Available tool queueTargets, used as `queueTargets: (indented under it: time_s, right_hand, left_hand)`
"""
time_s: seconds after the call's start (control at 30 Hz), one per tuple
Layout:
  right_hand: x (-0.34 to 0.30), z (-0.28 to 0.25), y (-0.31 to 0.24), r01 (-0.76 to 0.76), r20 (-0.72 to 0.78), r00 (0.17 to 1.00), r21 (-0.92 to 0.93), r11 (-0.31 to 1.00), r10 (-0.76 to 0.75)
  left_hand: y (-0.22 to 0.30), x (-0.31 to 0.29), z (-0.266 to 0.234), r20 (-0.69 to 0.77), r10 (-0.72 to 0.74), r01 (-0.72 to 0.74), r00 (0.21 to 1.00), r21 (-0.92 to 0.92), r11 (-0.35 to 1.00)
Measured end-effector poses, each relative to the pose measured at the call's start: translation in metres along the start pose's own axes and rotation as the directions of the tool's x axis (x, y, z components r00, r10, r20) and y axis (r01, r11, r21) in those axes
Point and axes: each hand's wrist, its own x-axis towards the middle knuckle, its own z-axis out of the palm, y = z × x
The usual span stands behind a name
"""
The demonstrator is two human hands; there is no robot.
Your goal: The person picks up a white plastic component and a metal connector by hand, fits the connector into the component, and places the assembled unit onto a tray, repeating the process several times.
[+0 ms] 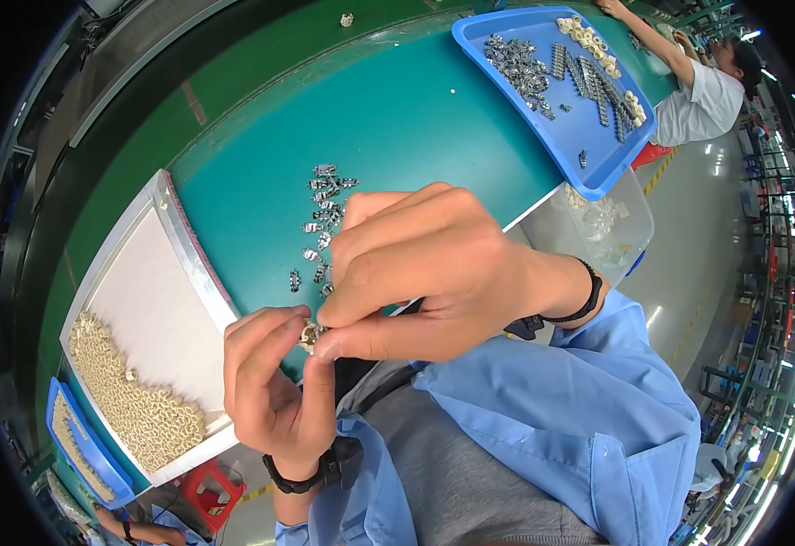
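Observation:
My left hand point(275, 391) pinches a small cream plastic part point(307, 338) between thumb and fingertips. From the other side, my right hand point(429, 273) closes thumb and forefinger at the same part; a bit of metal shows there, too small to make out fully. Just beyond my hands, several small silver metal pieces point(325, 214) lie loose in a rough line on the green tabletop point(261, 127). My right hand hides some of them.
A white-framed tray point(170, 282) at left holds a heap of cream parts. Beyond it lies a smaller blue tray point(97, 464). A large blue tray point(557, 146) at the far right carries metal pieces and cream parts, above a clear plastic bin point(634, 218). A co-worker point(707, 91) sits beyond.

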Motion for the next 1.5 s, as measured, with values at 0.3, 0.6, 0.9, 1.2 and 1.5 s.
queueTargets:
  time_s: [0.3, 0.6, 0.9, 1.2, 1.5]
  right_hand:
    - [-0.003, -0.003, 0.001, 0.039, -0.019, 0.999, -0.049, 0.998, -0.04]
    - [-0.006, -0.005, -0.01, -0.013, -0.048, 0.999, -0.031, 0.999, 0.011]
    - [-0.014, 0.006, -0.005, 0.111, -0.059, 0.99, -0.216, 0.97, -0.127]
    - [-0.05, -0.019, 0.065, -0.188, -0.123, 0.982, -0.53, 0.827, 0.145]
    - [-0.07, -0.042, 0.1, -0.283, -0.013, 0.935, -0.631, 0.722, 0.355]
  left_hand:
    - [0.004, 0.0, 0.005, 0.021, 0.018, -0.019, 1.0, 0.027, 0.999]
    - [0.008, -0.002, 0.009, 0.037, 0.112, -0.116, 0.993, 0.13, 0.985]
    - [0.007, 0.001, 0.012, 0.025, 0.166, -0.167, 0.986, 0.17, 0.971]
    - [-0.041, 0.067, 0.019, 0.104, -0.189, 0.172, 0.977, 0.147, 0.974]
    - [-0.192, 0.264, 0.089, 0.103, -0.104, 0.066, 0.989, 0.322, 0.945]
